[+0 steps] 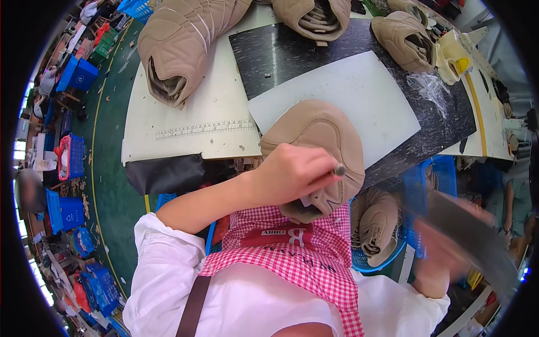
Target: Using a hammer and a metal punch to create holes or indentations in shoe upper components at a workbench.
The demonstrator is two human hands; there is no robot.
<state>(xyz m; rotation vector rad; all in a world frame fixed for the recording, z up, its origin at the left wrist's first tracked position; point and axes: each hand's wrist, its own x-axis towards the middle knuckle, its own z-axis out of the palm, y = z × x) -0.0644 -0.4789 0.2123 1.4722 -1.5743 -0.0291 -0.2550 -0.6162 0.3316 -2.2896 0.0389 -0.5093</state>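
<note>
Tan shoe upper [320,135], left hand [292,174] gripping, right hand [443,247] blurred

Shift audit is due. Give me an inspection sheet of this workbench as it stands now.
Surface: cream table with a printed ruler strip, a dark mat and a white board on it.
Job's things: beige shoe upper held over the table edge; small metal tool in the same hand.
Clutter: stacked beige uppers, clear plastic wrap.
Grippers: left hand grips the upper; right hand blurred, holding a dark flat object.
Cables: nothing seen.
Surroundings: blue crates on green floor; blue basket of uppers.
</note>
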